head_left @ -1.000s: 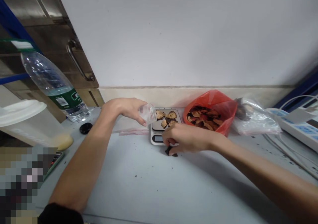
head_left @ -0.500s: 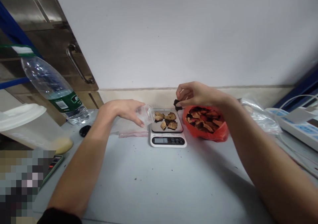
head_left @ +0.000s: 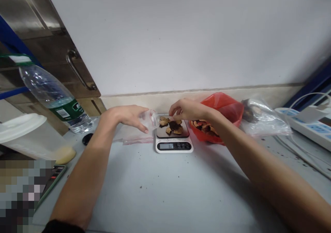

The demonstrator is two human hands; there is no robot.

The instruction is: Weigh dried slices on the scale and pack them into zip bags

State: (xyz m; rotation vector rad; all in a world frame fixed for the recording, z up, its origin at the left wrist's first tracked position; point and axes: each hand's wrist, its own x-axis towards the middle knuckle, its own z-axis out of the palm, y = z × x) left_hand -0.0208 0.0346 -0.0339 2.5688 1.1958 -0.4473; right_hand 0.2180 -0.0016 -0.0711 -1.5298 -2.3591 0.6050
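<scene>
A white kitchen scale [head_left: 174, 147] with a lit display stands in the middle of the table. Several brown dried slices [head_left: 163, 122] lie on its dark platform, and a darker dried slice [head_left: 175, 124] sits among them. Over the platform's far side, my right hand [head_left: 184, 109] has its fingertips closed at the darker slice; the exact contact is partly hidden. At the scale's left edge, my left hand [head_left: 129, 117] grips a clear zip bag [head_left: 153, 119], whose mouth faces the platform. To the scale's right, a red plastic bag [head_left: 223, 105] holds more dried slices [head_left: 205, 128], partly behind my right forearm.
Flat clear bags [head_left: 137, 139] lie under my left hand. A water bottle [head_left: 62, 103], white container [head_left: 31, 136], black round object [head_left: 87, 139] and phone [head_left: 51, 184] are at left. A filled clear bag [head_left: 263, 117] and a white device [head_left: 310, 122] with cables stand at right.
My right hand has moved left and down from above the red bag to the scale, bringing the dark slice onto the pile. My left hand keeps its grip on the zip bag.
</scene>
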